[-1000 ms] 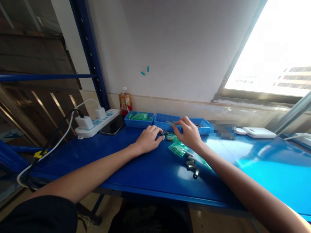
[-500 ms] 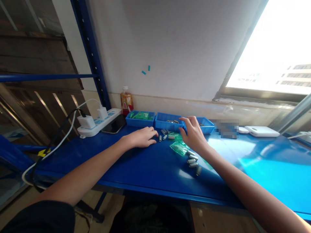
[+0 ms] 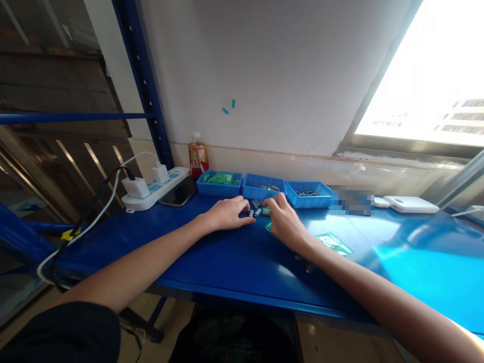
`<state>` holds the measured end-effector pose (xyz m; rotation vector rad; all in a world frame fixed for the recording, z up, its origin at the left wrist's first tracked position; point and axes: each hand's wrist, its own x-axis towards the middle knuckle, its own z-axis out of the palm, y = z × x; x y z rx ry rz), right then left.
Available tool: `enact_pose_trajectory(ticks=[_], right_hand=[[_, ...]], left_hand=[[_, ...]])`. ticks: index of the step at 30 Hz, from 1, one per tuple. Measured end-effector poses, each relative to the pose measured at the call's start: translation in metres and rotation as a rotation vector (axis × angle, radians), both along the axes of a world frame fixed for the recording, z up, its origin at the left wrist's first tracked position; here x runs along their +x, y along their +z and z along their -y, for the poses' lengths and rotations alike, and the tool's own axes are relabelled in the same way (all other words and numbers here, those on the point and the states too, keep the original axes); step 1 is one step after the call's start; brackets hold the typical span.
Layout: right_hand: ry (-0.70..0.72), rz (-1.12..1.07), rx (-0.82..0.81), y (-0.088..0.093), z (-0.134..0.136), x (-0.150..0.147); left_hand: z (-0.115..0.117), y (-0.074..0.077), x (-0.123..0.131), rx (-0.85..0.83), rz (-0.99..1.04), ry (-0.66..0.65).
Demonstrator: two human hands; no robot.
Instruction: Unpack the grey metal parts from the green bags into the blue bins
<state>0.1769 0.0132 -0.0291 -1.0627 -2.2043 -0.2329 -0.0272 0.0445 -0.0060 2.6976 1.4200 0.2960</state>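
Both of my hands rest on the blue table [image 3: 212, 262], in front of three small blue trays. My left hand [image 3: 227, 214] lies knuckles up with its fingers curled, its fingertips at several small silver cylinders [image 3: 255, 207]. My right hand [image 3: 283, 222] is curled over the table just right of those cylinders, fingertips pinched near them; what it pinches is hidden. It covers most of a green packet. Another green packet [image 3: 335, 242] lies to the right of my right wrist. A few dark cylinders [image 3: 308, 266] peek out below my right forearm.
The left tray [image 3: 219, 182] holds green packets, the middle tray [image 3: 264, 187] and right tray [image 3: 308, 194] small metal parts. A bottle [image 3: 197, 159], a phone [image 3: 177, 196] and a power strip with chargers [image 3: 151, 184] stand at the left. White devices [image 3: 408, 204] lie at the right.
My right hand came back from the trays toward me and now sits beside the silver cylinders, covering the green packet. My left hand barely moved. The camera shifted slightly.
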Motion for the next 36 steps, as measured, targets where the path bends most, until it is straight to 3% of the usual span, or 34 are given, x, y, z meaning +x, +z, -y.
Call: enact_pose_trajectory(ticks=[10, 16, 36], right_hand=[[0.012, 0.026, -0.051, -0.003, 0.000, -0.002], [-0.004, 0.073, -0.040, 0.002, 0.001, -0.001], [-0.069, 0.084, -0.014, 0.001, 0.002, -0.002]], left_hand=[[-0.007, -0.005, -0.002, 0.053, 0.117, -0.024], [-0.004, -0.003, 0.001, 0.070, 0.255, -0.130], [0.006, -0.001, 0.006, 0.030, 0.352, -0.231]])
